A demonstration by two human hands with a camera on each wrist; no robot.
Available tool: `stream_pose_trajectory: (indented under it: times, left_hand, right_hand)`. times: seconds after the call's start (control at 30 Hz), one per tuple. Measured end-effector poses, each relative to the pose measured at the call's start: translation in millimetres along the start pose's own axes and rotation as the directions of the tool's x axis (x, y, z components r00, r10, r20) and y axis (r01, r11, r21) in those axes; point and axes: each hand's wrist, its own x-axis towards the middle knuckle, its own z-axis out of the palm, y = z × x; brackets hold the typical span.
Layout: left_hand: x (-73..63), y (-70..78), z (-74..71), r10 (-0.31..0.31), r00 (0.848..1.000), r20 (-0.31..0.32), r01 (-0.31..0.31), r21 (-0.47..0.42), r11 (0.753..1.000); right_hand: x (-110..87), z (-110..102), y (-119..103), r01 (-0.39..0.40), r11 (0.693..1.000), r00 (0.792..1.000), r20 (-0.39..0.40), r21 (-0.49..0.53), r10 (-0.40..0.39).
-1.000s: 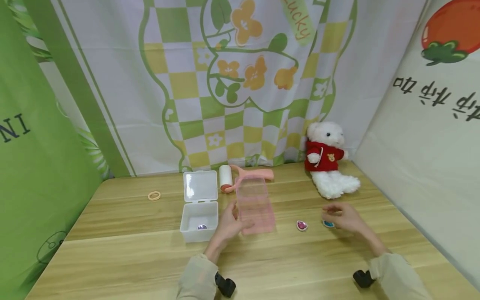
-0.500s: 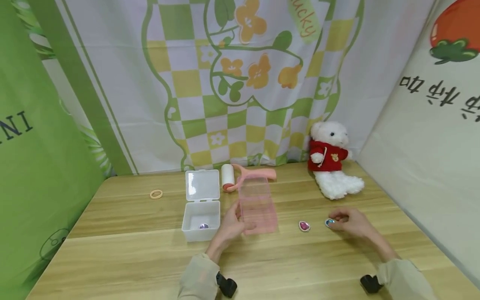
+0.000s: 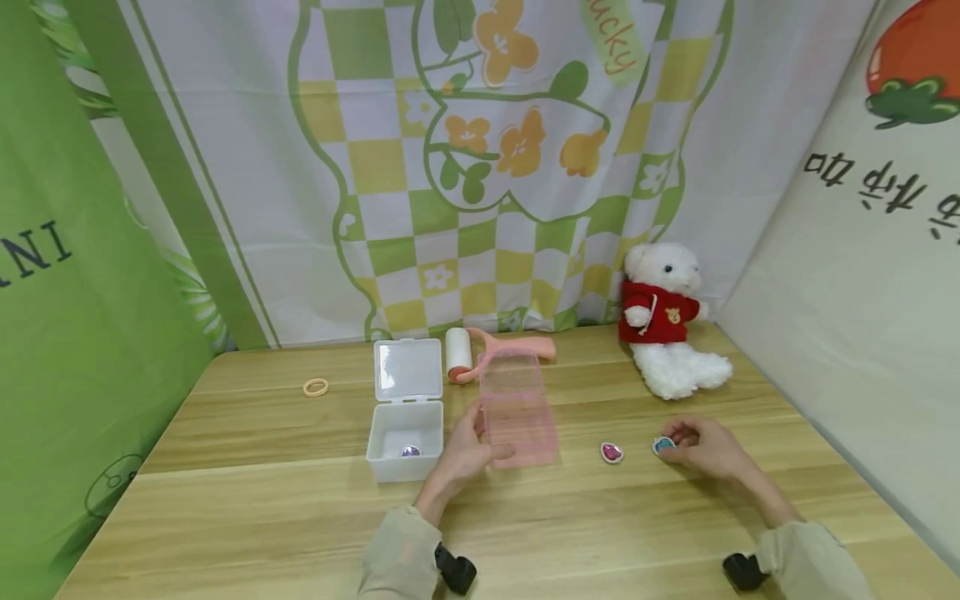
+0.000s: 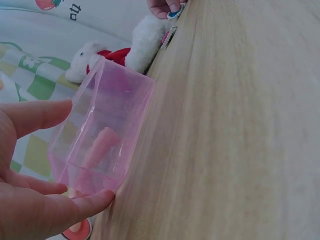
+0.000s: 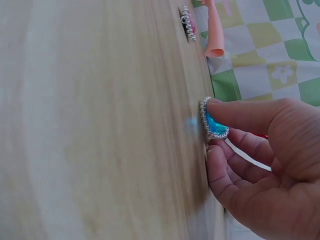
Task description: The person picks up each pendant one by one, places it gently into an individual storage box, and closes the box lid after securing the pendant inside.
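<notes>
My right hand (image 3: 711, 452) pinches a teardrop gem (image 5: 216, 128), blue with a silver beaded rim, between thumb and fingers. In the right wrist view the gem is tilted up on its edge, close over the wooden table. To its left lies a pink teardrop gem (image 3: 611, 452) with a similar rim. My left hand (image 3: 465, 454) holds the near left corner of a clear pink plastic box (image 4: 112, 115), thumb at the front and fingers along the side. That box stands with its lid (image 3: 512, 375) raised at the back.
Left of the left hand stands an open white box (image 3: 405, 471) with a purple gem (image 3: 410, 451) inside. Behind are a lint roller (image 3: 459, 357) with a pink handle and a wooden ring (image 3: 316, 387). A white teddy bear (image 3: 663, 321) in red sits back right.
My right hand has closed its fingers on the blue gem and tipped it up. My left hand stays at the pink box. The head view has shifted slightly.
</notes>
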Motion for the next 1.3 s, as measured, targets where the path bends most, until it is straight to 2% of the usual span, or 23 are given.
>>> stream_pose_trajectory:
  times: [0.37, 0.53, 0.67, 0.8, 1.0, 1.1, 1.3]
  left_hand:
    - [0.7, 0.1, 1.8, 0.017, 1.000, -0.001, -0.017, 0.000, 1.000]
    - [1.4, -1.9, 1.2, 0.016, 1.000, 0.007, -0.016, 0.005, 1.000]
    - [1.4, -2.1, 0.6, 0.001, 1.000, 0.013, -0.001, 0.001, 1.000]
    - [3.1, -3.8, 0.1, -0.003, 1.000, 0.015, 0.003, -0.002, 1.000]
    - [1.1, -1.2, -0.7, 0.002, 1.000, 0.017, -0.002, 0.009, 1.000]
    - [-0.2, 1.4, -0.6, 0.003, 1.000, 0.018, -0.003, 0.002, 1.000]
    - [-2.3, 2.5, -0.9, -0.003, 1.000, 0.025, 0.002, 0.010, 1.000]
  right_hand:
    - [-1.8, -2.9, 0.2, 0.006, 1.000, 1.000, -0.005, 0.003, -0.006]
    - [-2.1, -2.3, -7.6, 0.012, 0.999, 1.000, 0.000, 0.034, -0.012]
    - [0.9, -0.9, -18.7, 0.005, 0.995, 1.000, -0.005, 0.098, -0.004]
    - [6.8, 0.9, -32.7, 0.003, 0.976, 1.000, -0.007, 0.218, -0.001]
    - [16.2, 7.3, -54.1, 0.012, 0.921, 1.000, 0.004, 0.388, -0.015]
    - [21.9, 11.9, -64.3, 0.014, 0.906, 1.000, 0.018, 0.423, -0.024]
    - [34.2, 20.9, -89.8, 0.017, 0.899, 0.999, 0.027, 0.438, -0.032]
